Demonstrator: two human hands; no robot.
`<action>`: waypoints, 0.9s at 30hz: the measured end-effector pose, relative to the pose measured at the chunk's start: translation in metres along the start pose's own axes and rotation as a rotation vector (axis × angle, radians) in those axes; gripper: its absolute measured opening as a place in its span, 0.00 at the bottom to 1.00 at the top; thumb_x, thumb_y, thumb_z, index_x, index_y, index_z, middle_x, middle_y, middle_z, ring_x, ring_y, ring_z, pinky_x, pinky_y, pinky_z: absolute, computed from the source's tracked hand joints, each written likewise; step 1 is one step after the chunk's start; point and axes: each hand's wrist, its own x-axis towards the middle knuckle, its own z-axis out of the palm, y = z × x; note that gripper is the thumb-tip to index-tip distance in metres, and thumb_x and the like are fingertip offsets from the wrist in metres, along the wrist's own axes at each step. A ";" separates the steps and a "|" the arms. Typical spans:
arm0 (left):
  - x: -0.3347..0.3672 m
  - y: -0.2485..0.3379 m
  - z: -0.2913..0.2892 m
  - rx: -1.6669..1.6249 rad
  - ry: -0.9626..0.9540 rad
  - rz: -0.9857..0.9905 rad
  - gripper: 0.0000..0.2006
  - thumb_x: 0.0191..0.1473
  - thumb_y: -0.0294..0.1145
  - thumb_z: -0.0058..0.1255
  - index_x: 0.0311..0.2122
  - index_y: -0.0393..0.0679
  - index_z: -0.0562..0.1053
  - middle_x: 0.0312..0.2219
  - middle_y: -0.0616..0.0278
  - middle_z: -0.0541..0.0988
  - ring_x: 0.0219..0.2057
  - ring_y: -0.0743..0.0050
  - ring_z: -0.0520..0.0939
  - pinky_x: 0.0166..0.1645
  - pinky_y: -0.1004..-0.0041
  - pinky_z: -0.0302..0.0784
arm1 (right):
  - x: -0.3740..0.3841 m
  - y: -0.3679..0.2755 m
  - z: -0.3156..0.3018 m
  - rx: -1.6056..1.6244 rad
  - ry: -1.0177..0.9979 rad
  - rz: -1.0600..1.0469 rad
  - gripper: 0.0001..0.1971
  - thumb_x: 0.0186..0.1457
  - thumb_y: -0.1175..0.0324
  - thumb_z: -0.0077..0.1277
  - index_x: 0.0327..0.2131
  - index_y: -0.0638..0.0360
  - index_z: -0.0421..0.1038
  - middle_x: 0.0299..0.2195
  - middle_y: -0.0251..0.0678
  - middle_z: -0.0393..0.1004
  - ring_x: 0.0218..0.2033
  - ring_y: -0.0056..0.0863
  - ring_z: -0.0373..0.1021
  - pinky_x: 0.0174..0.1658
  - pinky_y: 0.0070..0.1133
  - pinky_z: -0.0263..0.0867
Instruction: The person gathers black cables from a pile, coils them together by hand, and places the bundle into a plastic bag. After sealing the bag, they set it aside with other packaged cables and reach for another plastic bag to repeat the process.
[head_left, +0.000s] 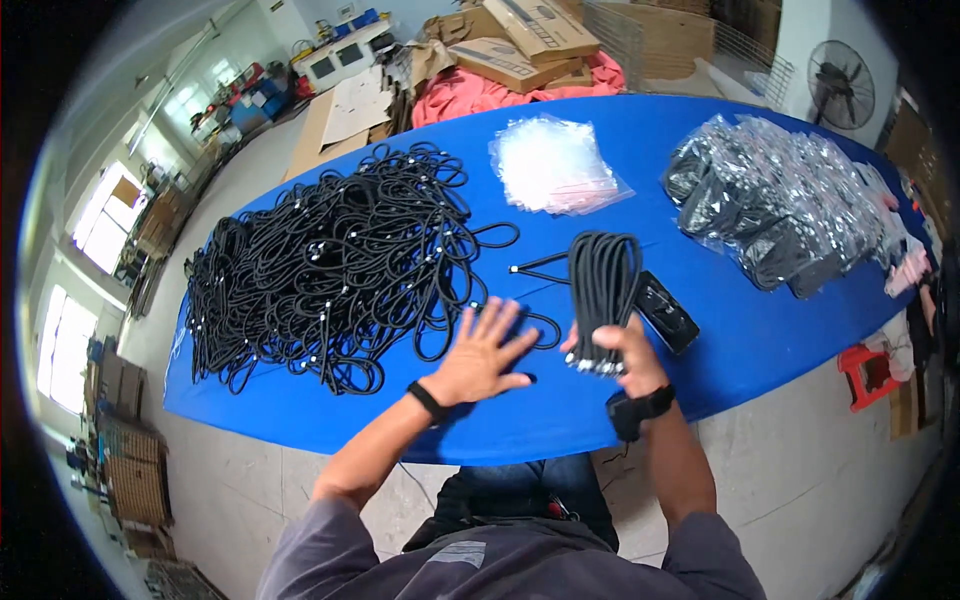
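Observation:
My right hand (pixel 634 352) grips a bundle of black elastic cord loops (pixel 603 275) near its lower end, where several silver-white clasps stick out. Fingers spread, my left hand (pixel 482 355) is empty over the blue table, beside the right edge of a big tangled pile of black cord loops (pixel 330 260). A stray loop with a pale clasp (pixel 538 267) reaches from the left to the bundle. Another loop's curve shows just beyond my left fingertips. Partly behind the bundle lies a black phone-like object (pixel 667 312).
Clear plastic bags (pixel 553 165) lie stacked at the table's far middle. Filled bags of black cords (pixel 785 205) are heaped at the right. Beyond the table are cardboard boxes (pixel 525 60) on pink cloth; a fan (pixel 840 85) and a red stool (pixel 868 375) stand right.

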 end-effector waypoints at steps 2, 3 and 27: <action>0.009 -0.005 0.024 0.007 -0.110 0.085 0.28 0.62 0.58 0.42 0.63 0.58 0.65 0.65 0.44 0.59 0.68 0.37 0.54 0.64 0.35 0.51 | 0.023 0.000 -0.008 0.020 0.007 -0.096 0.23 0.47 0.65 0.57 0.46 0.69 0.70 0.32 0.45 0.76 0.33 0.38 0.78 0.43 0.36 0.77; 0.014 -0.011 0.034 0.007 -0.165 0.132 0.27 0.62 0.58 0.41 0.63 0.61 0.66 0.66 0.43 0.57 0.68 0.33 0.51 0.64 0.32 0.48 | 0.034 0.001 -0.012 0.027 -0.025 -0.073 0.23 0.46 0.66 0.58 0.45 0.69 0.70 0.32 0.45 0.77 0.33 0.38 0.78 0.43 0.36 0.77; 0.249 -0.092 0.148 -0.203 -0.192 0.284 0.25 0.53 0.47 0.54 0.55 0.50 0.75 0.57 0.56 0.73 0.63 0.48 0.65 0.66 0.52 0.57 | 0.128 -0.027 -0.150 0.219 -0.387 0.194 0.23 0.42 0.66 0.62 0.42 0.66 0.73 0.31 0.41 0.78 0.33 0.33 0.78 0.43 0.34 0.77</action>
